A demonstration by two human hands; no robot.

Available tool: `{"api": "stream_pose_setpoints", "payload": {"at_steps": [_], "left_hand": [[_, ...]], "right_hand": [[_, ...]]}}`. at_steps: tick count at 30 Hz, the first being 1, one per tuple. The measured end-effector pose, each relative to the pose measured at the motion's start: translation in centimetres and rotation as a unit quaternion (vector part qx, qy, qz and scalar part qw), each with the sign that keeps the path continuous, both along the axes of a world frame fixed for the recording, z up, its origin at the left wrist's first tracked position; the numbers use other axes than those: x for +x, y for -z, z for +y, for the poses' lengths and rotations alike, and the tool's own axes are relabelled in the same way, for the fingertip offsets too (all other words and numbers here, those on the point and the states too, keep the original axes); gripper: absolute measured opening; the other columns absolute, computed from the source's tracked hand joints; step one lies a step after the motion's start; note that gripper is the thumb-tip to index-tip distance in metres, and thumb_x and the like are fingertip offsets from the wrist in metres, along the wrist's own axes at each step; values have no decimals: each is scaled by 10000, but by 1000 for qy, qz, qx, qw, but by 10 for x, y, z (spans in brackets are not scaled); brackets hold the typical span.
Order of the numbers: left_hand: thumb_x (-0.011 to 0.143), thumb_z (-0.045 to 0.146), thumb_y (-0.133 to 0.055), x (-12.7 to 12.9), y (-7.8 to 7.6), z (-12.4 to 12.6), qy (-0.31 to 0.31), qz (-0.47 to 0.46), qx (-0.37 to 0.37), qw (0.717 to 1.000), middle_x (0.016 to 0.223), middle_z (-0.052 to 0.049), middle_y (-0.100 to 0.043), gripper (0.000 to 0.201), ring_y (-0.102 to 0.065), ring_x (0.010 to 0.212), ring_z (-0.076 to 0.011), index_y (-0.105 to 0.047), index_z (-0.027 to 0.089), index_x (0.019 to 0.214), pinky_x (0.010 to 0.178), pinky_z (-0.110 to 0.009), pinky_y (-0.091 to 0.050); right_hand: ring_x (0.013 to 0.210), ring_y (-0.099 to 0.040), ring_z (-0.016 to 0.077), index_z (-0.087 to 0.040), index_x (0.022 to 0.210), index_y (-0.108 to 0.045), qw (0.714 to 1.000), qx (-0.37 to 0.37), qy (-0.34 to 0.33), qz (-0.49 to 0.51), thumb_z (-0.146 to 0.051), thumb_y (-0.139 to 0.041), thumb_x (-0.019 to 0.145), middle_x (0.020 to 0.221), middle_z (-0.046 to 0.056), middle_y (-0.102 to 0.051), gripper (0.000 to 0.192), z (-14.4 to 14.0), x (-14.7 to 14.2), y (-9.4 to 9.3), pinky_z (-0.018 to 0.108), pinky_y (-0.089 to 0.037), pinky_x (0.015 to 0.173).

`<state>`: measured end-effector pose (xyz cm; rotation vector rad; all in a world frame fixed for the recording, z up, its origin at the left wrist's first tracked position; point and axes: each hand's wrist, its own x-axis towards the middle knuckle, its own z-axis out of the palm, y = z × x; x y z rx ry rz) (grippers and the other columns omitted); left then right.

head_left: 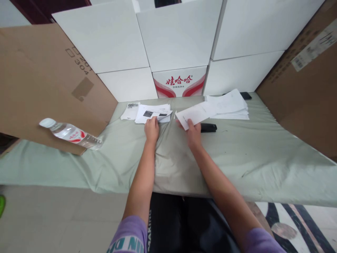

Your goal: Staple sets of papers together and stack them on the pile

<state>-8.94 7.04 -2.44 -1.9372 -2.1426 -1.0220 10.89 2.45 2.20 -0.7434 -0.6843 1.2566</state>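
Note:
My left hand (152,130) is at the near edge of a stack of printed papers (154,109), its fingers closed on a sheet whose right corner curls up. Some of those fingers are hidden by the paper. Held in my right hand (193,134) is a white paper slip (195,114), tilted, with the thumb on top and fingers beneath. Its far end overlaps a larger pile of white papers (229,105) on the right. Just beside the right hand lies a black stapler (209,128), partly covered by that hand.
A clear water bottle (75,135) leans across the left cardboard panel (39,84). White boxes (179,38) form a wall behind the green cloth (179,165). Another cardboard panel (310,91) closes the right side. A dark phone-like object (246,95) lies behind the right pile.

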Motion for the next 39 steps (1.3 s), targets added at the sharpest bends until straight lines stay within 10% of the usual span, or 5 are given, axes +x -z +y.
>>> {"api": "stream_pose_setpoints", "payload": {"at_steps": [10,17,25,31,39], "left_hand": [[927,279,-503,7,-21,-36,227,9,-42,973,1042,-60,-727,261,-631,1008,-227,-728,244,1056,841,-327,-474],[752,230,-551,-28,-21,-35,236,-141,-72,959,480,36,-376,319,-400,511,-115,-399,203,473,547,-267,-336],[788,370,-605,-58,-4,-17,-135,-190,29,972,864,-63,-667,149,-598,884,-239,-556,230,791,836,-375,-453],[688,456,-768,-52,6,-5,-130,-177,-56,974,1109,-164,-710,568,-631,1105,-342,-571,226,1168,1008,-520,-393],[772,400,-683,-62,2,-9,36,-249,-15,968,851,-85,-736,228,-682,889,-275,-690,181,832,859,-391,-520]], "right_hand": [[1244,-602,266,-251,1172,-595,951,-20,-232,205,-196,-492,861,1115,43,-734,332,-3,9,-6,568,-513,1001],[699,-730,247,-164,1102,-551,943,-170,-285,16,-142,-542,773,897,96,-736,329,5,1,20,353,-604,545],[355,-484,118,-210,1153,-526,940,-130,-105,-297,-201,-607,766,684,7,-672,396,2,-14,44,273,-447,341],[449,-512,69,-210,1051,-609,944,-69,-74,-313,-206,-606,738,1031,74,-684,313,3,-13,44,206,-368,326],[645,-567,117,-212,1015,-604,951,-54,-78,-293,-255,-610,719,1138,78,-656,299,10,-8,44,282,-506,554]]}}
